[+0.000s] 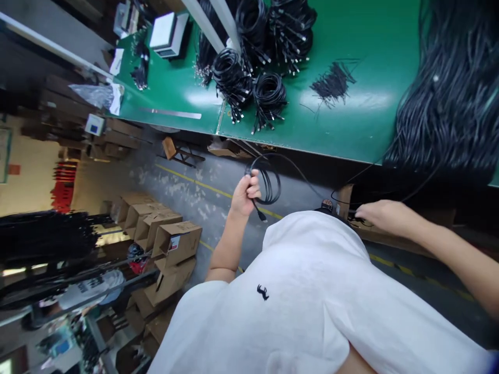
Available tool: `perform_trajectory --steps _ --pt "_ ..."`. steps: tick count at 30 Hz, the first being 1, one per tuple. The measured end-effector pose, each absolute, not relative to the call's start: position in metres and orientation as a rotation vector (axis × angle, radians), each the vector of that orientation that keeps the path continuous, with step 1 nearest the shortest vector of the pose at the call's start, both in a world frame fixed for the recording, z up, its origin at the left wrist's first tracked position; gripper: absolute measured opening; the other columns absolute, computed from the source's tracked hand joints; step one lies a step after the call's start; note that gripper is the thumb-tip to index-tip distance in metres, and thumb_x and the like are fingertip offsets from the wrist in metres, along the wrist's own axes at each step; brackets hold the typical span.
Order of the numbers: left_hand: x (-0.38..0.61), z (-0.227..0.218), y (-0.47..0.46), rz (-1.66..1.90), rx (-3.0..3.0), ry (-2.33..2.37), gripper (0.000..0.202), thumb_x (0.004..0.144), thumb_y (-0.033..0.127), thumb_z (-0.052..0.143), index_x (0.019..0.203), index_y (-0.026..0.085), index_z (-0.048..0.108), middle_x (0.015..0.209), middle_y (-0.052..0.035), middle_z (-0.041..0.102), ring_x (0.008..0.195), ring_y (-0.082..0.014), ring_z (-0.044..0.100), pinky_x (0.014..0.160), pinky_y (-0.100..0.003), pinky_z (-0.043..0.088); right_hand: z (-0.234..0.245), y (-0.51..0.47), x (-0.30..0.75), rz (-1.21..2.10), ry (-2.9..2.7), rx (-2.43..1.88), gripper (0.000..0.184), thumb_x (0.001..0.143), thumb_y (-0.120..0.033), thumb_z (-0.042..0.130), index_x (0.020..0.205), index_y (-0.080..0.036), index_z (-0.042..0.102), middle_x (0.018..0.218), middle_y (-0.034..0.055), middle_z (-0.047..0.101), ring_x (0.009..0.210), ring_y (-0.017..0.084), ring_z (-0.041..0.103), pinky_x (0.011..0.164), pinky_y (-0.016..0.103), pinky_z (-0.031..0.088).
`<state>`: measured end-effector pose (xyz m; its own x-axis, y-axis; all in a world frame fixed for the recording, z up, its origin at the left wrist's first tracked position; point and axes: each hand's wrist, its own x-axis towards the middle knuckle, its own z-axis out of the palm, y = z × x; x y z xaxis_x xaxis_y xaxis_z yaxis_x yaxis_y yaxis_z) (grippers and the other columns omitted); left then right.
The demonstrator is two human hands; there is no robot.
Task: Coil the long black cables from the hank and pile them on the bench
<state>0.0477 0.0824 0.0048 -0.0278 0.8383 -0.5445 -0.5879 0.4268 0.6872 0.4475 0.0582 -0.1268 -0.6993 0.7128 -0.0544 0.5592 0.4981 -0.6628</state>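
Note:
My left hand [247, 193] is closed around a coiled black cable [274, 188], held over the aisle in front of the bench. A plug end [260, 214] of this cable hangs below my fingers. One strand arcs away from the coil to the right and down toward my shirt. Out to the right, my right hand [384, 215] has its fingers pressed together, with a thin black cable running to it. The exact grip at those fingertips is small and blurred. A thick heap of loose black cables [448, 114] hangs over the bench edge above my right hand.
On the green bench [374, 130] lie bundled cable coils [268, 96], a pile of short black ties [332, 83] and a metal ruler [175, 113]. Open cardboard boxes [171, 244] line the aisle at left. A wooden stool [169, 148] stands beyond the bench. Another person [91, 291] is at lower left.

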Motion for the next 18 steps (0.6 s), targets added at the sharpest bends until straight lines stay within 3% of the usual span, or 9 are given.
perform_trajectory --steps 1,3,5,7,11,14,18 --pt "0.053 -0.001 0.082 1.077 0.327 1.133 0.01 0.092 0.023 0.06 0.092 0.014 0.061 0.064 0.0035 0.06 0.047 -0.0019 0.051 0.043 -0.011 0.035 -0.11 0.048 0.426 1.015 -2.564 -0.981 0.042 0.101 -0.044 0.039 0.082 -0.022 0.07 0.075 0.0077 0.069 0.066 0.018 0.06 0.063 0.032 0.037" --pt "0.068 -0.014 0.078 0.872 0.437 1.158 0.023 0.083 0.029 0.072 0.091 0.013 0.059 0.078 -0.0042 0.07 0.065 -0.0092 0.066 0.056 -0.016 0.047 -0.074 0.044 0.384 1.019 -2.621 -0.79 0.042 0.102 -0.043 0.036 0.088 -0.021 0.069 0.076 0.0058 0.067 0.068 0.017 0.06 0.063 0.03 0.037" --pt "0.086 -0.027 0.069 0.697 0.535 1.107 0.037 0.075 0.039 0.08 0.091 0.012 0.059 0.087 -0.0094 0.073 0.079 -0.017 0.071 0.069 -0.024 0.054 -0.044 0.057 0.353 0.993 -2.622 -0.715 0.045 0.103 -0.045 0.033 0.088 -0.019 0.068 0.074 0.0044 0.065 0.067 0.015 0.058 0.061 0.028 0.035" --pt "0.102 -0.032 0.059 0.567 0.597 1.002 0.047 0.071 0.047 0.081 0.092 0.012 0.059 0.083 -0.0097 0.073 0.076 -0.0191 0.072 0.07 -0.028 0.055 -0.028 0.08 0.336 1.003 -2.61 -0.743 0.045 0.102 -0.046 0.034 0.086 -0.019 0.067 0.074 0.0036 0.065 0.066 0.014 0.057 0.059 0.026 0.033" --pt "0.111 -0.022 0.045 0.377 0.622 0.798 0.048 0.072 0.05 0.08 0.093 0.01 0.063 0.055 -0.0003 0.061 0.043 -0.0098 0.054 0.047 -0.021 0.043 -0.031 0.116 0.348 1.193 -2.537 -0.872 0.042 0.099 -0.049 0.04 0.082 -0.019 0.064 0.077 0.0031 0.065 0.069 0.014 0.056 0.063 0.025 0.034" --pt "0.094 -0.009 0.04 0.344 0.534 0.703 0.047 0.068 0.05 0.081 0.085 0.011 0.065 0.042 0.0057 0.048 0.032 -0.006 0.038 0.037 -0.02 0.033 -0.06 0.133 0.397 1.259 -2.366 -1.11 0.039 0.098 -0.046 0.043 0.084 -0.018 0.065 0.086 0.0071 0.068 0.081 0.016 0.059 0.077 0.027 0.04" --pt "0.057 0.003 0.042 0.72 0.45 0.763 0.039 0.065 0.049 0.081 0.07 0.016 0.061 0.032 0.0129 0.026 0.025 -0.0022 0.015 0.027 -0.017 0.015 -0.122 0.133 0.49 1.066 -2.185 -1.678 0.034 0.096 -0.037 0.043 0.082 -0.015 0.065 0.098 0.0175 0.07 0.094 0.02 0.06 0.091 0.032 0.039"
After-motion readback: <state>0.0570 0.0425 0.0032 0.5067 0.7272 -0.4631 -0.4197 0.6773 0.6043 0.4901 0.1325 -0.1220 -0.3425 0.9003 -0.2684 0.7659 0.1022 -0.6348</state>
